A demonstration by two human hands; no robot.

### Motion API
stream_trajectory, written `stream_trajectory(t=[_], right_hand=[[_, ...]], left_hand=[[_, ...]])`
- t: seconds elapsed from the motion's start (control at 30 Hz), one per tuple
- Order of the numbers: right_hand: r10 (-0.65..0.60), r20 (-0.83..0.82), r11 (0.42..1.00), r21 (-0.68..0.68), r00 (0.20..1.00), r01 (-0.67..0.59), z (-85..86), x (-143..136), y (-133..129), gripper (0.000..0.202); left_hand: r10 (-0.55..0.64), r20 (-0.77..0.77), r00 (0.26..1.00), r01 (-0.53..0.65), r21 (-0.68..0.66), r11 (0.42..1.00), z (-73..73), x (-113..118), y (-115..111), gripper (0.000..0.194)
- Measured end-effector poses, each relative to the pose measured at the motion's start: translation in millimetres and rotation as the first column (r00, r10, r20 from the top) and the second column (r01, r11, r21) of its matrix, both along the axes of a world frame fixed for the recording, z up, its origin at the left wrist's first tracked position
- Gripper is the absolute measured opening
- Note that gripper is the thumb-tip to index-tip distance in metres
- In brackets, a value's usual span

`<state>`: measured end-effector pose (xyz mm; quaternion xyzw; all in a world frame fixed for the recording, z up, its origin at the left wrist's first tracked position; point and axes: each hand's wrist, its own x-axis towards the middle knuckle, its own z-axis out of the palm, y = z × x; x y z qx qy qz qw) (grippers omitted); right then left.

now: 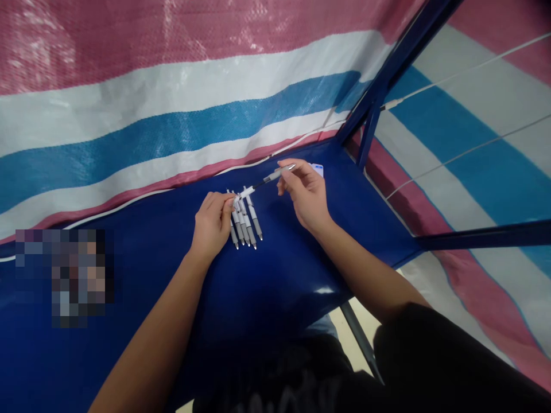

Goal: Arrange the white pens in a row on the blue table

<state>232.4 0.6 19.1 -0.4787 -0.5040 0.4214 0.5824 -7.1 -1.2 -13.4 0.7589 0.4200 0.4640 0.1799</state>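
Nearest the camera: dark clothing at the lower edge, both bare forearms reaching forward over a blue table (267, 298). A blurred patch lies on the table at the left; its content cannot be told.

Left hand (212, 225): fingers closed in a pinch on the white end of a pen (264, 181), held just above the table. Right hand (305, 194): thumb and fingers pinched on the pen's other, grey end. The pen spans the gap between the two hands, tilted up toward the right. Whether its parts are being pushed together or pulled apart cannot be told.

Directly under and just beyond the left hand: a row of pens (245, 221), about five, laid side by side and touching, tips toward the person. Judged from this, several pens are finished and laid out; the held one is in work. No loose stock of parts shows.

Beyond the right hand: a small white card (317, 169) on the table. Behind: a striped tarpaulin (172, 86) and a blue frame pole (383, 86).
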Motion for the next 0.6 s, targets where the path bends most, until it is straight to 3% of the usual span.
stream_trajectory(t=[0.23, 0.6], right_hand=[[-0.111, 0.015, 0.991, 0.074, 0.994, 0.109, 5.7, 14.0, 6.7, 0.038], [-0.104, 0.083, 0.994, 0.023, 0.991, 0.102, 5.0, 15.8, 8.0, 0.044]], left_hand=[[-0.038, -0.016, 0.999, 0.037, -0.04, 0.999, 0.0, 0.5, 0.3, 0.035], [0.006, 0.021, 1.0, -0.005, -0.08, 0.997, 0.8, 0.7, -1.3, 0.033]])
